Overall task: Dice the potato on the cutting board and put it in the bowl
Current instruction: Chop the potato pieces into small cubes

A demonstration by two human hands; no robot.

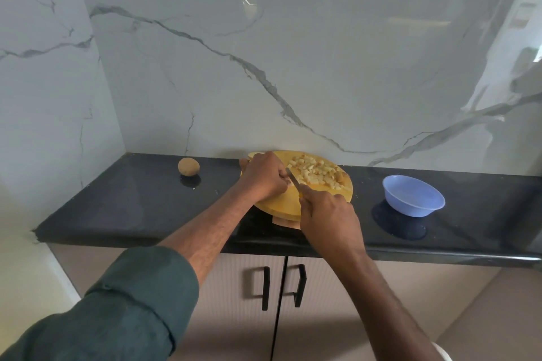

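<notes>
A round yellow cutting board (281, 202) lies on the dark counter. A pile of diced potato (312, 174) covers its far right part. My left hand (264, 177) is curled over the board's left side, fingertips pressed on a small potato piece that is mostly hidden. My right hand (328, 214) grips a knife (293, 180) by its handle, the blade angled against the left fingertips. A light blue bowl (413, 195) stands to the right of the board, with nothing visible in it.
A whole unpeeled potato (188, 167) sits on the dark counter (132, 208) to the left of the board. A marble wall rises behind and at the left. Cabinet doors with black handles (265, 287) are below the counter's front edge.
</notes>
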